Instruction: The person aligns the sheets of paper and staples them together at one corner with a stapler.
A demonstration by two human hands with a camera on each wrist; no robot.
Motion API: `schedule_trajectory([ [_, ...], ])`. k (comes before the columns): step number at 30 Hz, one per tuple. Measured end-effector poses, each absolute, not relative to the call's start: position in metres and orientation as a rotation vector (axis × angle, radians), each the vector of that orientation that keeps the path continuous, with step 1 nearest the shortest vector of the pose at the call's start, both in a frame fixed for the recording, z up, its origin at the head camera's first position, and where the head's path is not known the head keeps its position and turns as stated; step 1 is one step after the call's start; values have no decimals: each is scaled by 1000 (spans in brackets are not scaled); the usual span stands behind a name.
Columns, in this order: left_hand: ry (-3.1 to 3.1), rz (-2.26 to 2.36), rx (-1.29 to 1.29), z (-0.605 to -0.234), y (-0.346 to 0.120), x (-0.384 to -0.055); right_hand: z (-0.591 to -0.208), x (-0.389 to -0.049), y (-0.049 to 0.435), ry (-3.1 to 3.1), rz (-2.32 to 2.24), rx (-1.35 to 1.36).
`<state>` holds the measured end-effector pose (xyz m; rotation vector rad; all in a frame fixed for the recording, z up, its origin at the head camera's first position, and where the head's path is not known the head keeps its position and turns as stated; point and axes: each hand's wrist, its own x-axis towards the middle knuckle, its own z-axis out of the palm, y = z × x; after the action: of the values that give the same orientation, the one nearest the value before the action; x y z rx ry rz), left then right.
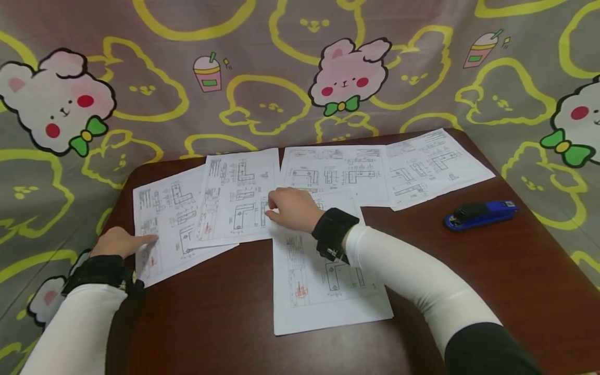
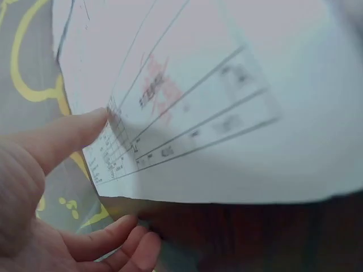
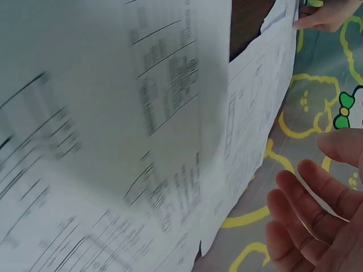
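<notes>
Several printed sheets of technical drawings lie on a dark brown table. My left hand [image 1: 116,242] is at the table's left edge, its straight thumb resting on the leftmost sheet [image 1: 161,260]. In the left wrist view that thumb touches the paper [image 2: 215,170] near a red stamp, while the other fingers hang loosely below the edge. Over the middle of the sheets hovers my right hand [image 1: 296,209], fingers loosely bent and holding nothing. It is above the second sheet [image 1: 220,200] and the nearest sheet [image 1: 328,319], whose upper part is hidden by the hand and wrist.
Two more drawing sheets, a back middle one [image 1: 370,195] and a right one [image 1: 469,174], overlap along the far edge. A blue and black stapler [image 1: 480,214] lies at the right of the table [image 1: 206,317]. A patterned cloth [image 1: 262,57] hangs behind.
</notes>
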<state>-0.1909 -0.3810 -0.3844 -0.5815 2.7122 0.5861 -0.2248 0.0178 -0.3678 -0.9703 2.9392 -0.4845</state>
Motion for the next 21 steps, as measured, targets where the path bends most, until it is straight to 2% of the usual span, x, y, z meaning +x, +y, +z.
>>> schedule_trajectory([
  [10,2457,882,-724,-379,-388,-215,-371,-226,-7,2946,-477,-963],
  [15,2383,982,-797,-378,-387,-213,-373,-229,-19,2942,-495,-952],
  [21,2407,1000,-770,-384,-393,-207,-379,-230,-35,2876,-561,-916],
])
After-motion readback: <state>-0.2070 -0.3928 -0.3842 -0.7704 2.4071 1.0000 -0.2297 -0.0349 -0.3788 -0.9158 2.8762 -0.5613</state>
